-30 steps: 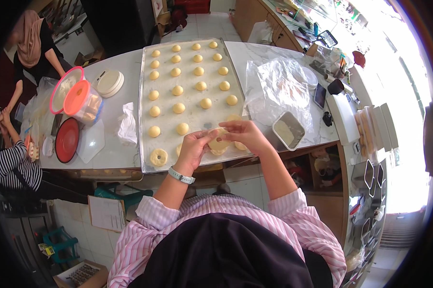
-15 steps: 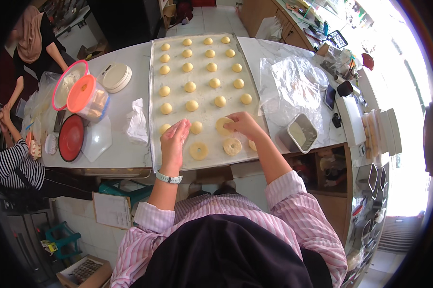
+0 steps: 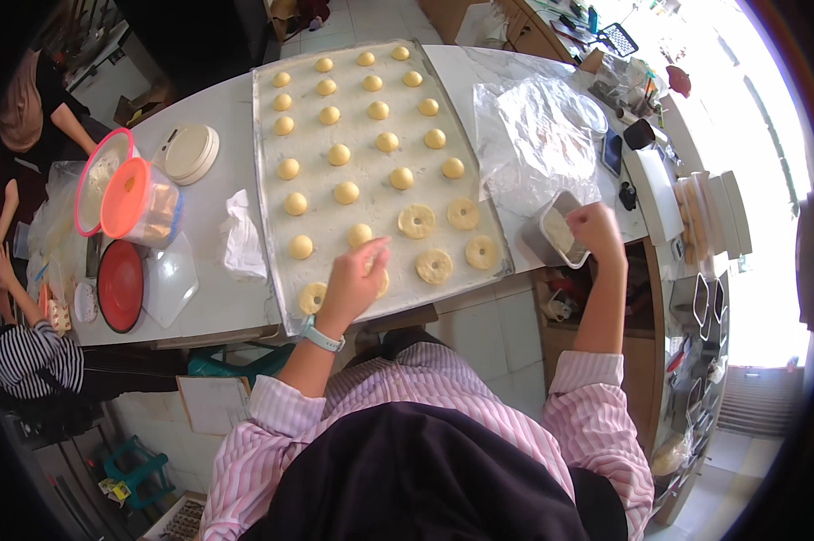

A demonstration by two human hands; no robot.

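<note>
Dough rings (image 3: 423,268) are lying flat at the near side of the metal tray (image 3: 309,140): four are filling the nearest row, one of them partly hidden behind the left hand (image 3: 353,284), and two more are sitting at the right of the next row. The ring that the right hand (image 3: 598,233) was pinching half a second ago is now resting on the tray, so that row is showing two rings beside two round dough balls (image 3: 300,246), and the rows beyond are holding balls only. The left hand is hanging over the tray near a ball, its fingers loosely bent and a little apart, with no dough visible in them. The right hand has moved off the tray and is now reaching to the rim of a metal tin (image 3: 540,245) containing pale powder (image 3: 558,233); its fingers are looking curled, but blur is hiding whether they are pinching any, so I cannot tell. Farther out, a crumpled plastic sheet (image 3: 533,135) is lying right of the tray, a white cloth (image 3: 241,234) is lying left, and a red plate (image 3: 120,284) is standing beyond it.
</note>
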